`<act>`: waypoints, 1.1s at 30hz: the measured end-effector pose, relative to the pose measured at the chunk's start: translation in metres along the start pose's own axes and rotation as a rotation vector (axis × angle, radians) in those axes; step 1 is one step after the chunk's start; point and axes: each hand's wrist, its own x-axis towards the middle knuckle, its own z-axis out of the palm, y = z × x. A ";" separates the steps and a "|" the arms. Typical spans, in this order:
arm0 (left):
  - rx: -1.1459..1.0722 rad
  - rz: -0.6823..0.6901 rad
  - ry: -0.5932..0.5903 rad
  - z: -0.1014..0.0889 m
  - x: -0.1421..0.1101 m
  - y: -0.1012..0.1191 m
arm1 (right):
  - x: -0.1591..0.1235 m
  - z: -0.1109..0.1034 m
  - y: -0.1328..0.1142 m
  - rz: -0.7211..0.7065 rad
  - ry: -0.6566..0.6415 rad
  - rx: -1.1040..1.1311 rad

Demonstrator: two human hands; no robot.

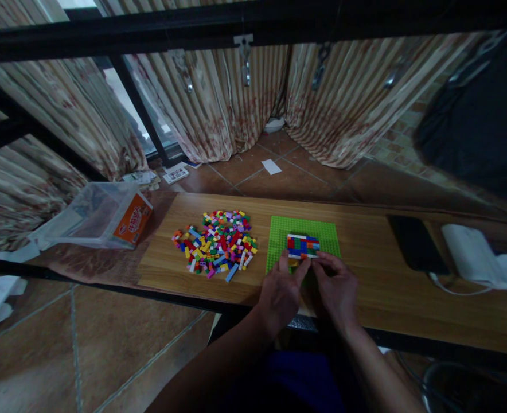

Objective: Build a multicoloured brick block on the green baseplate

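Note:
A small block of toy bricks [303, 245], in red, blue, green and white rows, sits on the green studded baseplate [328, 228]. My left hand [280, 289] is at its near edge, with the index finger at the left corner and the thumb toward the middle, closed about that side. At the near right corner, my right hand [337, 284] has thumb and fingers pinched together; whatever lies between them is too small to make out. A bit of yellow brick shows between the left finger and thumb. Left of the baseplate lies a loose pile of colourful toy bricks [223, 244].
A clear plastic box [94, 215] with an orange label stands at the bench's left end. To the right lie a black phone [417, 244] and a white power bank [471, 255] with a white cable. A dark metal bar [193, 34] with hanging clips crosses above the wooden board [374, 275].

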 end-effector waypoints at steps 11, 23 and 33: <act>0.167 -0.076 -0.078 -0.010 0.008 0.017 | 0.001 -0.001 -0.003 -0.002 -0.024 0.003; 0.137 -0.099 -0.027 -0.004 0.001 0.017 | 0.000 -0.007 0.012 -0.023 -0.033 -0.042; -0.117 -0.146 0.185 -0.022 -0.070 -0.037 | -0.032 0.011 -0.024 -0.244 -0.118 -0.130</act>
